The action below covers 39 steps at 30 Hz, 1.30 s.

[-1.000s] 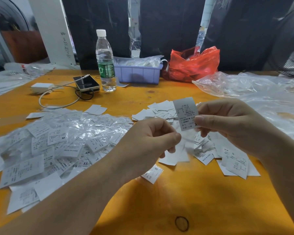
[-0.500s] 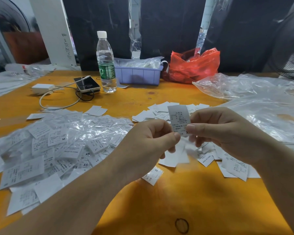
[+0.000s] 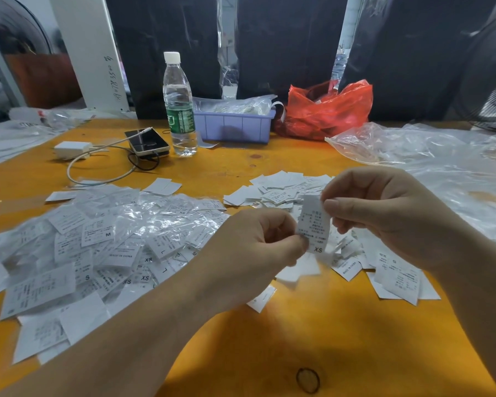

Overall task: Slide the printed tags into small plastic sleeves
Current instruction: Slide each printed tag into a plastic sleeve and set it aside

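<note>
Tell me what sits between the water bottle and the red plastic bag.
In the head view, a purple plastic bin holding clear bags sits between the water bottle and the red plastic bag.

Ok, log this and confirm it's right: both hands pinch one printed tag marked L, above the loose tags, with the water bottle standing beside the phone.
One detail is wrong: the head view shows the printed tag reads XS at its lower end, not L. The rest stands: the left hand and right hand both pinch it above the loose tags, and the water bottle stands beside the phone.
</note>
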Each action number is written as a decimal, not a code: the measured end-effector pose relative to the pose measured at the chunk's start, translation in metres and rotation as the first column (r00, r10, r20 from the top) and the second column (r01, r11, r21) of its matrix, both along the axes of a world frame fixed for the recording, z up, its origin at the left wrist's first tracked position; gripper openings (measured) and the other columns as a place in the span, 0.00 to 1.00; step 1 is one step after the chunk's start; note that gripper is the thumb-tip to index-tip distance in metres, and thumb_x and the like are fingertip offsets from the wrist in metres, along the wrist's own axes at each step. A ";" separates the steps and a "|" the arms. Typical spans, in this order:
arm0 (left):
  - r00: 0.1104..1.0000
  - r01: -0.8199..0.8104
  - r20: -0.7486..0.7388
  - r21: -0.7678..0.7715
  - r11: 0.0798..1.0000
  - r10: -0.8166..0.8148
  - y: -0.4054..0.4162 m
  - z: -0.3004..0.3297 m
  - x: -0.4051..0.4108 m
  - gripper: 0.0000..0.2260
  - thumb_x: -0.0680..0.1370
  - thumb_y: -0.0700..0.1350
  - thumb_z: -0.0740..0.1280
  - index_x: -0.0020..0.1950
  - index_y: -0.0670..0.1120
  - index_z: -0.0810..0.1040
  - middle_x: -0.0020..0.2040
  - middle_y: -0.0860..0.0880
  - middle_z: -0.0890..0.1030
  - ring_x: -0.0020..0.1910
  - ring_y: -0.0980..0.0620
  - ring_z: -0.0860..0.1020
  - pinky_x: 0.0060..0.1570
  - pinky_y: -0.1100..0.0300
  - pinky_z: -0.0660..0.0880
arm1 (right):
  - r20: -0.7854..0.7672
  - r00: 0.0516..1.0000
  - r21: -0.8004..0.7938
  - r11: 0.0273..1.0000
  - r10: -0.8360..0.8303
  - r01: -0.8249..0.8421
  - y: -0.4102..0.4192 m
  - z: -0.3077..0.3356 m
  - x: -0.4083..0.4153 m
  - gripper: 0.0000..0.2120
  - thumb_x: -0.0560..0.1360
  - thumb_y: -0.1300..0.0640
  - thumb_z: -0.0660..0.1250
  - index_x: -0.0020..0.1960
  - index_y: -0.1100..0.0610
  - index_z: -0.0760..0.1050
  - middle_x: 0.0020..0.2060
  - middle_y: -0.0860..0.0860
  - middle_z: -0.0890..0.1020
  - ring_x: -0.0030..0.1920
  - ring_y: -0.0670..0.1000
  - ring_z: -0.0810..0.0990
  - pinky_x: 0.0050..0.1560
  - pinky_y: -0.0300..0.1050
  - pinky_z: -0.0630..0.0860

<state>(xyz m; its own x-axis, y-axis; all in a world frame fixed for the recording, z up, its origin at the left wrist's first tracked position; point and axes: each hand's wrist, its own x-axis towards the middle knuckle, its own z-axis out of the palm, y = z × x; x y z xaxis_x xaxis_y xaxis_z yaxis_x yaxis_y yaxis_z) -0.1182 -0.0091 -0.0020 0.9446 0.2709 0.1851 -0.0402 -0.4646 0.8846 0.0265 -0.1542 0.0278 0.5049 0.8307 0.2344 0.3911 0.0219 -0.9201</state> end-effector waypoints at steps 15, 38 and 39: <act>0.998 -0.048 0.032 -0.084 0.995 0.050 0.004 -0.003 0.002 0.09 0.78 0.44 0.68 0.43 0.39 0.78 0.28 0.54 0.76 0.25 0.60 0.70 0.27 0.67 0.67 | 0.067 0.997 0.015 0.999 0.034 -0.035 0.002 -0.003 -0.002 0.08 0.63 0.56 0.72 0.38 0.61 0.82 0.35 0.58 0.83 0.34 0.55 0.74 0.35 0.42 0.73; 0.991 -0.101 0.071 -0.118 0.988 0.110 0.007 -0.002 0.003 0.10 0.79 0.46 0.67 0.41 0.43 0.80 0.34 0.51 0.79 0.28 0.63 0.73 0.28 0.72 0.66 | 0.130 0.989 -0.009 0.998 0.065 -0.064 0.004 -0.007 -0.007 0.08 0.68 0.54 0.74 0.42 0.58 0.84 0.40 0.60 0.83 0.42 0.65 0.75 0.41 0.54 0.71; 0.992 -0.101 0.068 -0.120 0.988 0.110 0.008 -0.003 0.003 0.09 0.79 0.46 0.67 0.41 0.43 0.80 0.35 0.49 0.79 0.29 0.62 0.73 0.28 0.72 0.67 | 0.127 0.990 -0.008 0.998 0.066 -0.066 0.004 -0.008 -0.006 0.08 0.68 0.54 0.72 0.42 0.58 0.84 0.40 0.59 0.83 0.42 0.65 0.75 0.41 0.54 0.71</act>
